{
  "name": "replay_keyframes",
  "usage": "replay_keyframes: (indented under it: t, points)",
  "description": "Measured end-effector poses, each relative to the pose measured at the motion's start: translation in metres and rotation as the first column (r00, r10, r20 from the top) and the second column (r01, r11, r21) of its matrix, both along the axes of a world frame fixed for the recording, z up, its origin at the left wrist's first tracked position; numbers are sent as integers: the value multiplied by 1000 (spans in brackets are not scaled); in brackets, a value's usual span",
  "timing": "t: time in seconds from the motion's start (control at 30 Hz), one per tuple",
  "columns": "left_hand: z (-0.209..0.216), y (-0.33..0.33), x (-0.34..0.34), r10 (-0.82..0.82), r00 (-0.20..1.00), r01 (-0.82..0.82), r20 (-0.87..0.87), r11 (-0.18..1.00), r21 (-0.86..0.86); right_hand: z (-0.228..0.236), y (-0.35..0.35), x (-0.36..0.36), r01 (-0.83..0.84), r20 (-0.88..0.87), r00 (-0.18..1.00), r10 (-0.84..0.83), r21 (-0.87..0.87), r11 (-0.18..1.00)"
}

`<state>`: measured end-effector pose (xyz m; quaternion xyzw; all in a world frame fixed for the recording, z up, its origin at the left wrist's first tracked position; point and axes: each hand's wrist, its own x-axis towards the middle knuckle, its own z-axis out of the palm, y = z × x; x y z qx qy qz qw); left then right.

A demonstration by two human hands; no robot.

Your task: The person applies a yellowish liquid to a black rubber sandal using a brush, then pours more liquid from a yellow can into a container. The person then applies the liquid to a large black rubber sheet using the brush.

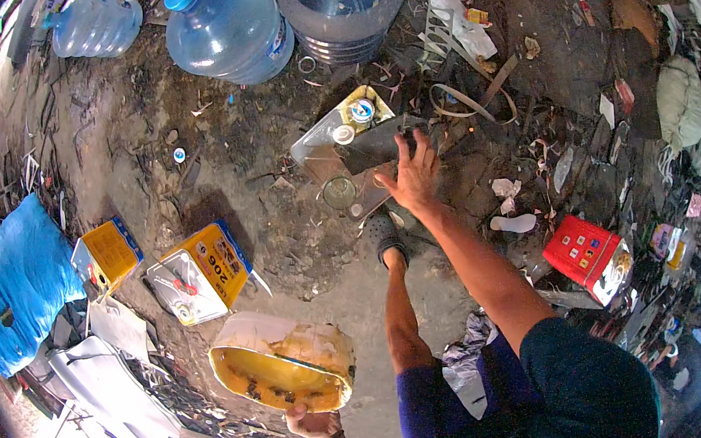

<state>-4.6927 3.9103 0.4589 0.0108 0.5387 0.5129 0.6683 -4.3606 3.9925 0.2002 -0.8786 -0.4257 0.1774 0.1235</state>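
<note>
In my left hand, at the lower middle, is a cut-open whitish plastic container. Yellow residue and dark specks coat its inside, and my fingers grip its near rim. My right hand reaches forward with its fingers spread, beside a tin can on the ground. A blue-and-white cap and a small white cap lie on the tin's yellow-stained end. Close to them is a clear round glass-like cup. Whether my fingertips touch the tin, I cannot tell.
Large blue water jugs stand at the far side. Yellow tins sit on the left near a blue cloth, and a red tin on the right. A strap loop and scattered scraps litter the dirt floor.
</note>
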Motion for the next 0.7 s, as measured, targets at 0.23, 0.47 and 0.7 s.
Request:
replay_keyframes:
  t: [0.23,0.47,0.7]
  points:
    - [-9,-10,-15,39,999,-40,-8,996,-85,-20,8,28,-144,87,983,163,-194,970]
    - [-12,-3,-13,-3,1000,6,31,995,-101,-10,-9,141,-221,-358,931,76,-385,896]
    - [2,5,-42,-72,996,76,51,994,-84,130,-72,179,332,-893,397,-210,-73,940]
